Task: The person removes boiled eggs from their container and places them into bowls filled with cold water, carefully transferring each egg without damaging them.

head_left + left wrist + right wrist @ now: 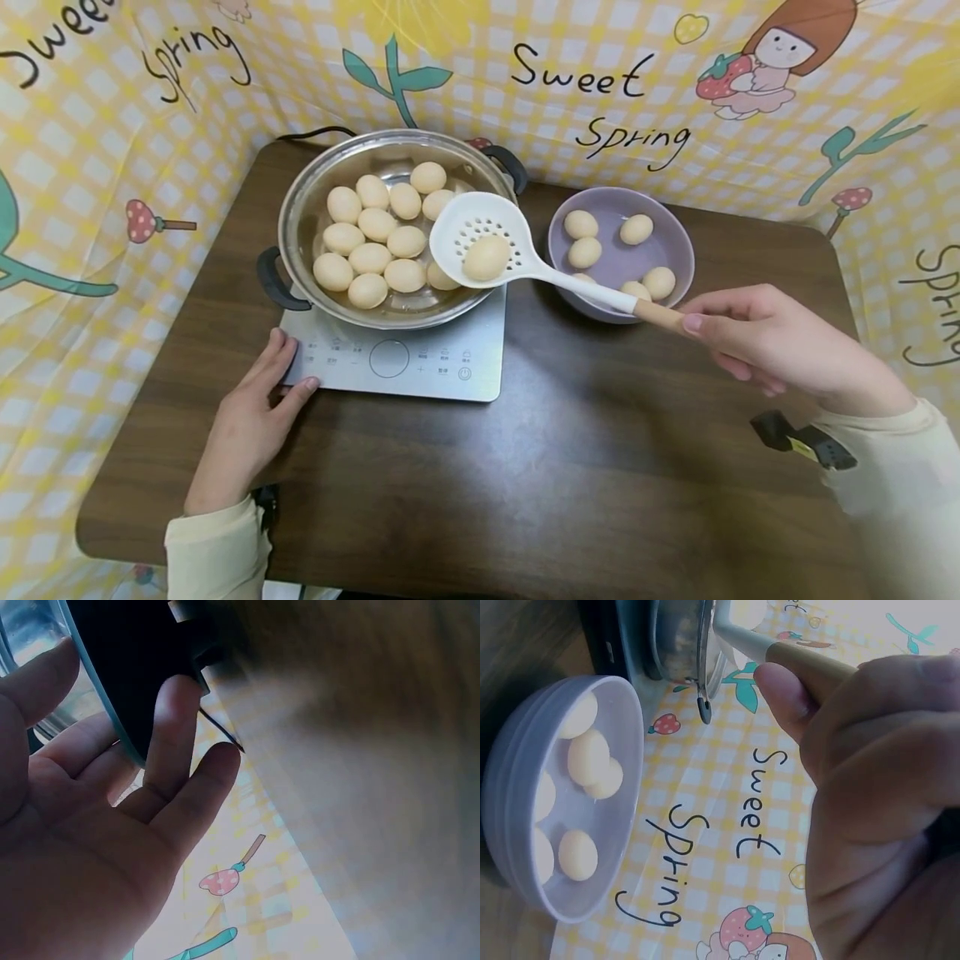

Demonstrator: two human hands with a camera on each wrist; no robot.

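Note:
My right hand point(780, 337) grips the wooden handle of a white slotted spoon point(468, 215). One egg point(486, 257) lies in the spoon's bowl, over the right side of a steel pot point(296, 200). Many more eggs point(369, 258) sit in the pot, which stands on a silver induction cooker point(420, 385). At the cooker's front left corner, my left hand point(251, 417) holds the edge between thumb and fingers. The left wrist view shows its fingers point(176, 727) along the cooker's dark side. A purple bowl point(678, 250) with several eggs point(589, 757) stands right of the pot, partly under the spoon's handle.
The brown wooden table point(600, 467) has rounded corners. Patterned yellow-checked cloth point(585, 108) hangs around its back and sides. Black handles point(277, 279) stick out from the pot, and a black cord point(315, 132) runs behind it.

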